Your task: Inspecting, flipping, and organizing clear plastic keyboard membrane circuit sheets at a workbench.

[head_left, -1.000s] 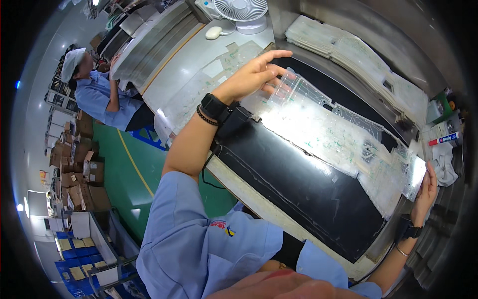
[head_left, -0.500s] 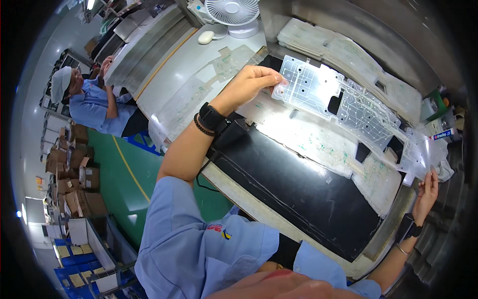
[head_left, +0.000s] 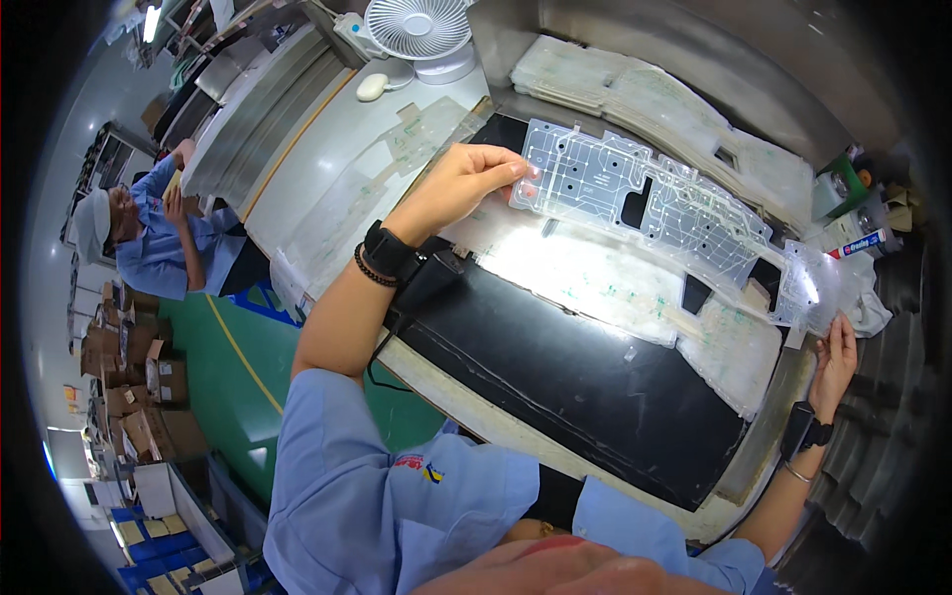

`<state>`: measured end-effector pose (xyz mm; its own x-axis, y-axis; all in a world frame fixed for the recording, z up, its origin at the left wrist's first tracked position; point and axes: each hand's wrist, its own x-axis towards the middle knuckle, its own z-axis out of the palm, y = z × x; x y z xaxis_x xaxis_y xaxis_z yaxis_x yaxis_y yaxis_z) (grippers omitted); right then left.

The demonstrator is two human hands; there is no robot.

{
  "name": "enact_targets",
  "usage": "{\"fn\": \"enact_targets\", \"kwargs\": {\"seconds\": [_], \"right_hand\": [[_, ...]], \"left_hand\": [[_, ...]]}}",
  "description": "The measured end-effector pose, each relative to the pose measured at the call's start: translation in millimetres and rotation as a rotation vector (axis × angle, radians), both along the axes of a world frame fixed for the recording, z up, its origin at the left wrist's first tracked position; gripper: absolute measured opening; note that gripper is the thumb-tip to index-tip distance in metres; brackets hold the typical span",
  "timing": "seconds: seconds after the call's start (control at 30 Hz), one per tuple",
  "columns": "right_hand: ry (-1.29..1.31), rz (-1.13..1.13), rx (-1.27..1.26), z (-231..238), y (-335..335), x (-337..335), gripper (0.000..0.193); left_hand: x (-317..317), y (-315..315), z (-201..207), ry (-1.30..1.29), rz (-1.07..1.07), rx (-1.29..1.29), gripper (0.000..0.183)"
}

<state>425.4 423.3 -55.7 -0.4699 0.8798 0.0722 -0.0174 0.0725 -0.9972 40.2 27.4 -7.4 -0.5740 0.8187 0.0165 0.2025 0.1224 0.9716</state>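
Observation:
A clear, flexible membrane circuit sheet (head_left: 595,179) with silvery printed traces, small holes and cut-out windows is stretched between my two hands. My left hand (head_left: 448,195) pinches its left end between thumb and fingers. At the far right end, my right hand (head_left: 835,363) grips the sheet's narrower lower edge. The sheet is held over a pile of similar whitish sheets (head_left: 605,288) with green marks, which rests on a black mat (head_left: 585,397). Whether the held sheet touches the pile I cannot tell.
Behind stands another stack of sheets (head_left: 645,89) against a metal wall. A white fan (head_left: 421,25) and a white computer mouse (head_left: 372,87) are at the back left. A tube (head_left: 861,243) and a green box (head_left: 838,188) lie at right. A co-worker (head_left: 164,233) sits at far left.
The whole view has shifted, so the bench appears further left. The held sheet has come slightly nearer me, and its glare has lessened. Both hands keep their grip. The co-worker's arms have moved.

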Motion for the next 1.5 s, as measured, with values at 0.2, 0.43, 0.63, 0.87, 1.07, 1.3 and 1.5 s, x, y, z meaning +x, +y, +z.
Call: {"fn": "enact_targets", "kwargs": {"seconds": [0.2,0.43,0.63,0.87,1.07,1.3,1.5], "right_hand": [[0.011,-0.027,-0.001,5.5,-8.3,-5.9,0.027],[0.072,0.023,-0.016,-3.5,0.9,2.3,0.026],[0.085,0.01,-0.042,6.4,-16.2,-7.8,0.026],[0.084,0.061,-0.112,12.3,-29.9,-16.6,0.026],[0.113,0.1,-0.12,18.0,-46.8,-24.1,0.026],[0.093,0.218,-0.162,28.1,-74.3,-38.0,0.029],[0.067,0.356,-0.219,38.1,-97.7,-44.0,0.03]], "left_hand": [[2.3,-0.5,2.7,-0.033,0.003,0.001,0.023],[-0.2,-1.4,1.8,-0.01,0.001,-0.023,0.024],[-6.2,-4.0,-0.3,-0.016,-0.006,-0.004,0.024],[-14.6,-8.3,-1.3,-0.014,0.032,0.033,0.023],[-24.5,-8.1,-5.0,0.108,0.107,0.045,0.023],[-55.9,-23.5,-24.4,0.0,0.223,0.078,0.022],[-81.2,-32.1,-32.5,0.005,0.303,0.072,0.022]]}}
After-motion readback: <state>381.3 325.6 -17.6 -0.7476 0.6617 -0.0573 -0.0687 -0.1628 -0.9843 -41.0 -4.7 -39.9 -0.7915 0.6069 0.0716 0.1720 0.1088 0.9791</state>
